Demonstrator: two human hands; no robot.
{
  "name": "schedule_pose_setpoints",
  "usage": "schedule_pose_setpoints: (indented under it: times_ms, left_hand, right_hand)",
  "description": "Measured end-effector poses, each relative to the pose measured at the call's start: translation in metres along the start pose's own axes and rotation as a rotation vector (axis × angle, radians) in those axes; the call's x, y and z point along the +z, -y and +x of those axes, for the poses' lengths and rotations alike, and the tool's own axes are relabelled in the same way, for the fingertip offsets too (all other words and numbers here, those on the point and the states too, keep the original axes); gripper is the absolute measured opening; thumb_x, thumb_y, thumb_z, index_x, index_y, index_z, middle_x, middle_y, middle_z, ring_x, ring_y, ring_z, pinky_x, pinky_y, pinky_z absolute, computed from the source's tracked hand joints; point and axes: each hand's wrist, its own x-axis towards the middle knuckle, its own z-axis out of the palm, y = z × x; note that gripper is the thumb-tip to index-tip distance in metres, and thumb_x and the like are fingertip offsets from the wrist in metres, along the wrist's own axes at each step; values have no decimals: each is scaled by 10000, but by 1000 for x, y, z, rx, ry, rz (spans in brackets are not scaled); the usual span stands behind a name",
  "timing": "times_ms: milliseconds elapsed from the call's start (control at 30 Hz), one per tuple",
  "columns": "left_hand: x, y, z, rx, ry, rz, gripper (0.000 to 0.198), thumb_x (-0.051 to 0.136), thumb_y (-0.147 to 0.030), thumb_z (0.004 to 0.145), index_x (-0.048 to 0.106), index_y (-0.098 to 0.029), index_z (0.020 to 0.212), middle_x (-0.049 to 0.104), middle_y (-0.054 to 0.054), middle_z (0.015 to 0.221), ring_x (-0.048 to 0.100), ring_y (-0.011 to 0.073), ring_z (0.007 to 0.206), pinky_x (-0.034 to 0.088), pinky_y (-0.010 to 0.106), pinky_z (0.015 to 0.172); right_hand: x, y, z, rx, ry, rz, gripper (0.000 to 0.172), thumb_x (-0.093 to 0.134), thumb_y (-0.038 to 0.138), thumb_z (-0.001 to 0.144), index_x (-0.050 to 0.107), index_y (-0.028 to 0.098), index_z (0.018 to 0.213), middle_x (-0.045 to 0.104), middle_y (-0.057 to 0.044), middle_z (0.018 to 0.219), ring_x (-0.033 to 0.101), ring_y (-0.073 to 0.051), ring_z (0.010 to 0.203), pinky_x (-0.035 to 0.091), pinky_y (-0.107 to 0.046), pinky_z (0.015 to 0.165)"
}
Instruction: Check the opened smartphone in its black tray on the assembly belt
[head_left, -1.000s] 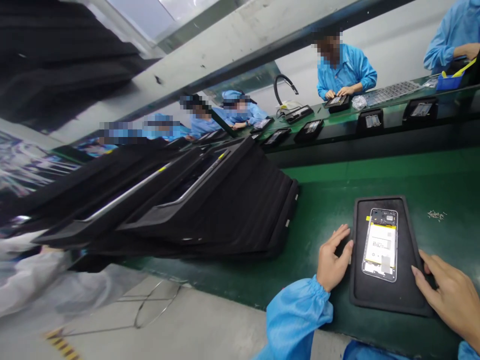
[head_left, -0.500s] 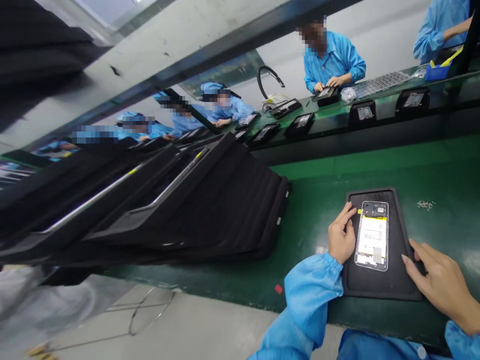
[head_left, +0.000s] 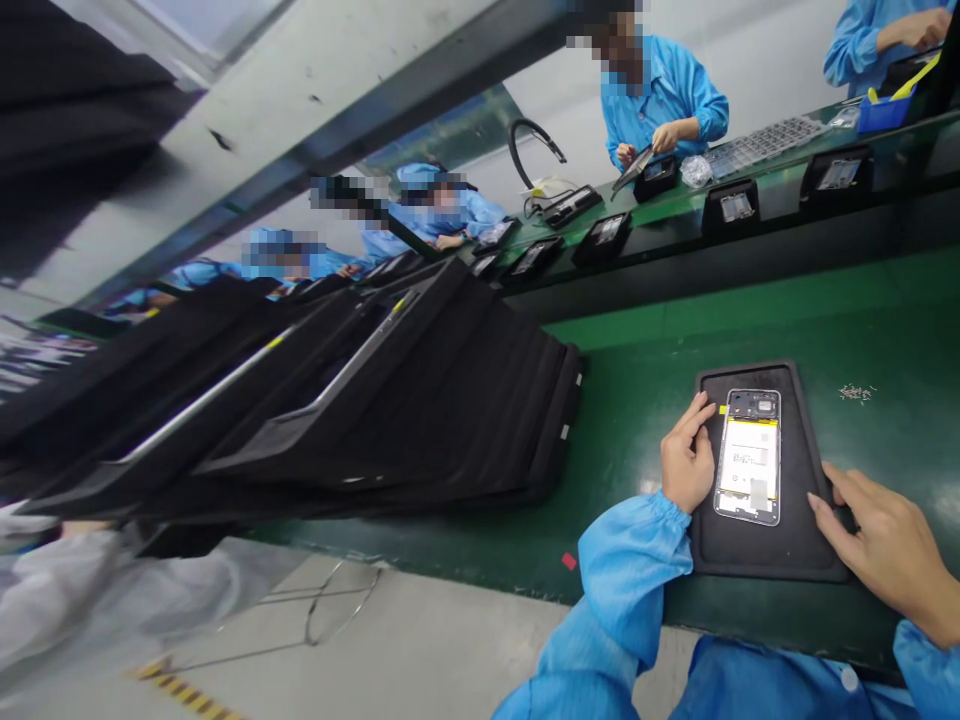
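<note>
Toward the lower right of the frame, a black tray [head_left: 757, 545] lies flat on the green belt [head_left: 645, 400], and an opened phone [head_left: 748, 456] with its back cover off rests face down in the middle of it, a white and yellow battery label showing. My left hand [head_left: 688, 462] sits on the tray's left edge, fingers loosely curled, the fingertips touching the phone's left side near its top corner without gripping it. My right hand [head_left: 881, 545] rests at the tray's right edge, fingers spread and nearly flat, pressing on the tray and holding nothing. Just right of the tray, higher up, a small scatter of screws [head_left: 856, 392] lies on the belt. Across the left half of the frame, a leaning stack of black trays [head_left: 420, 400] fills the belt. Along the upper right, a person in a blue coat [head_left: 660, 95] handles a device at another line.
</note>
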Motion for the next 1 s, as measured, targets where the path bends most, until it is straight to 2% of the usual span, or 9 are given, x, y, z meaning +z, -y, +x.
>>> schedule_pose_setpoints:
  times_ms: [200, 533, 633, 767, 833, 933, 1000]
  left_hand:
    - [0, 1, -1, 6, 1, 10, 403, 394, -54, 848, 657, -192, 1120, 588, 58, 1318, 514, 192, 1258, 400, 419, 1115]
    - [-1, 1, 0, 0, -4, -22, 400, 402, -59, 820, 668, -145, 1107, 583, 103, 1316, 518, 214, 1255, 410, 422, 1102]
    - [-5, -6, 3, -78, 27, -18, 402, 433, -75, 805, 656, -116, 1137, 575, 136, 1315, 510, 228, 1263, 389, 423, 1115]
    - [-2, -31, 5, -144, 93, -4, 409, 545, -194, 825, 613, -115, 1221, 567, 162, 1318, 509, 245, 1264, 360, 422, 1128]
    - [7, -46, 6, -168, 210, 22, 568, 672, -297, 773, 553, -100, 1292, 456, 190, 1416, 402, 283, 1348, 291, 457, 1158]
    - [21, -62, 4, -193, 369, 105, 947, 841, -411, 584, 448, -73, 1376, 237, 226, 1522, 152, 359, 1438, 123, 538, 1185]
    - [25, -66, 2, -199, 376, 118, 955, 851, -334, 554, 443, -77, 1379, 216, 227, 1530, 108, 370, 1443, 69, 553, 1184]
  right_hand:
    - [0, 1, 0, -1, -3, -9, 503, 282, 403, 1044, 650, 61, 1048, 621, -58, 786, 561, -137, 585, 395, -275, 525]
    - [3, 1, 0, -28, -38, -23, 501, 271, 397, 1052, 647, 66, 1028, 621, -46, 783, 602, -142, 640, 435, -266, 553]
    - [2, 1, 0, -34, -43, -35, 507, 272, 400, 1052, 648, 61, 1029, 626, -51, 804, 602, -141, 640, 429, -267, 549]
    - [1, 0, 0, -42, -39, -48, 522, 267, 404, 1051, 652, 53, 1020, 625, -54, 802, 587, -139, 608, 419, -278, 537]
    - [1, 0, 1, -46, -28, -43, 532, 256, 406, 1053, 654, 55, 1017, 617, -47, 778, 576, -134, 584, 406, -279, 518]
    - [1, 0, 1, -44, -35, -44, 544, 245, 414, 1054, 659, 63, 1014, 611, -37, 760, 561, -124, 551, 387, -277, 491]
    - [0, 0, 2, -44, -48, -48, 551, 240, 418, 1055, 665, 70, 1005, 617, -37, 766, 559, -120, 544, 386, -274, 487]
